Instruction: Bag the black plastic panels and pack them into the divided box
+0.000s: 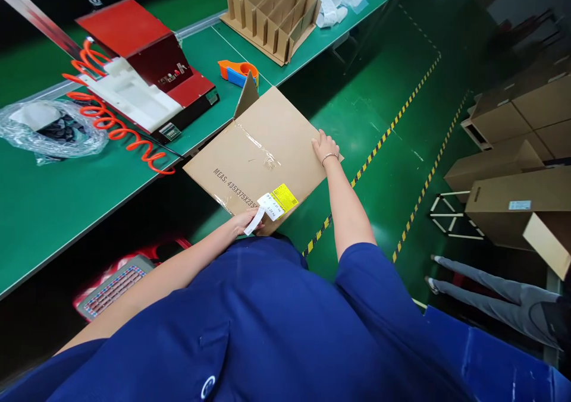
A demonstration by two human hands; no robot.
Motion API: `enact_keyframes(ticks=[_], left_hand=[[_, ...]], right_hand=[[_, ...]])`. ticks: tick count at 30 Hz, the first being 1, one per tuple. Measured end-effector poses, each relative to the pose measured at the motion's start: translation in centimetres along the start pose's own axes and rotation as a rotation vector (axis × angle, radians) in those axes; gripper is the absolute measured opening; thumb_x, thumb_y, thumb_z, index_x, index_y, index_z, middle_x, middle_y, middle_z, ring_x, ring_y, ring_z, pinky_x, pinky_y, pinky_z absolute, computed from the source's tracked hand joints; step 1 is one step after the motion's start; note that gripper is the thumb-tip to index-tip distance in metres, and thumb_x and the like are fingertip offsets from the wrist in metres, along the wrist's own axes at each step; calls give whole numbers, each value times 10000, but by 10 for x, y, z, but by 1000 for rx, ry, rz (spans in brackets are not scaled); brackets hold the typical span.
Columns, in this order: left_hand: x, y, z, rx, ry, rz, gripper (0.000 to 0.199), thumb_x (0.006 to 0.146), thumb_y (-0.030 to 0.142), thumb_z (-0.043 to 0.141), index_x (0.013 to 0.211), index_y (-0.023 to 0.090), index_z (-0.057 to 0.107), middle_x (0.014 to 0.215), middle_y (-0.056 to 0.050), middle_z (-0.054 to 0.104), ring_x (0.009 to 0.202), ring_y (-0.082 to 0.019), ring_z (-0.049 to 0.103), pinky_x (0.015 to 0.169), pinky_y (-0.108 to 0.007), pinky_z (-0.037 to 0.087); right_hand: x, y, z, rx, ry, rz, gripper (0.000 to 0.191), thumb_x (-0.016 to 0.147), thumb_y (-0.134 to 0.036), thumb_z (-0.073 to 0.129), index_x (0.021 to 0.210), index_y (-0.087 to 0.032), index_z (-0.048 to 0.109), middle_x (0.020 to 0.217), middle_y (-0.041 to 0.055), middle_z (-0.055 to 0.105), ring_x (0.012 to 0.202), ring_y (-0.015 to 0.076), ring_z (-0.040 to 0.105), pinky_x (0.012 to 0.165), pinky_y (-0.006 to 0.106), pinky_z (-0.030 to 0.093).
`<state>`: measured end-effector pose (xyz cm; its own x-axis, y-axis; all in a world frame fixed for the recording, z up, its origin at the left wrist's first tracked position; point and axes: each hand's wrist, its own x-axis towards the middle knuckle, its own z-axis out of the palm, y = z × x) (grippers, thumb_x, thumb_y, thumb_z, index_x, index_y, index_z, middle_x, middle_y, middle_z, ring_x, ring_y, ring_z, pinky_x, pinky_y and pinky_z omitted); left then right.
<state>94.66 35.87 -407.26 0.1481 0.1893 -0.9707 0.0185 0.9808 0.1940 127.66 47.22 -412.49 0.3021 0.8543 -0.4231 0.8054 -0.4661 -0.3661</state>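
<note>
A brown cardboard box [285, 128] with printed text and clear tape is held in front of my body, one flap standing up at its far left corner. My right hand [325, 146] grips its right edge, fingers over the cardboard. At the near edge my left hand [245, 220] holds the box, with a white paper strip [255, 220] at its fingers. A yellow label [284, 198] and a white label lie on the box face beside that strip. The undersides of both hands are hidden.
On the green table [40, 212] are a red machine [129, 27] with a coiled orange hose, a tape dispenser [238, 73], cardboard dividers [272, 12] and a plastic bag [53, 128]. A stool [118, 286] stands below. Boxes [517, 197] and a person's legs [491, 289] are at right.
</note>
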Motion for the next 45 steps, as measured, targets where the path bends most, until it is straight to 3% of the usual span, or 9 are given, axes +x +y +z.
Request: enact_keyframes(ticks=[10,17,27,34,45], left_hand=[[0,-11,28,31,161,56,74,755,60,686,711,110,654,442,5,585,329,-96,514,360,-177,469],[-1,-10,32,53,223,93,50,720,62,722,763,72,698,510,-46,665,391,-145,597,393,-209,487],[-3,-11,34,148,326,68,80,768,147,725,801,76,708,493,-41,645,430,-175,619,381,-234,450],[-7,-10,37,210,372,20,258,926,358,618,940,104,661,778,-18,679,621,-106,633,580,-252,544],[-12,-8,41,220,418,-11,271,928,354,611,1048,113,638,949,-55,669,769,-139,647,669,-298,566]], right_hand=[[13,6,7,28,-3,-33,604,990,-448,307,1524,-167,303,1374,190,516,1229,340,503,1027,514,374],[8,3,5,7,8,-40,594,1000,-423,286,1529,-152,295,1372,203,519,1231,345,501,1016,503,375],[1,-2,3,-34,23,-33,580,1004,-421,260,1526,-174,307,1366,189,532,1225,332,511,986,470,400],[-2,-5,4,-19,46,-25,579,995,-418,294,1520,-175,322,1360,183,541,1217,327,517,989,470,402],[-5,-9,2,-11,53,-26,577,990,-410,313,1512,-167,341,1356,181,546,1214,329,518,991,472,400]])
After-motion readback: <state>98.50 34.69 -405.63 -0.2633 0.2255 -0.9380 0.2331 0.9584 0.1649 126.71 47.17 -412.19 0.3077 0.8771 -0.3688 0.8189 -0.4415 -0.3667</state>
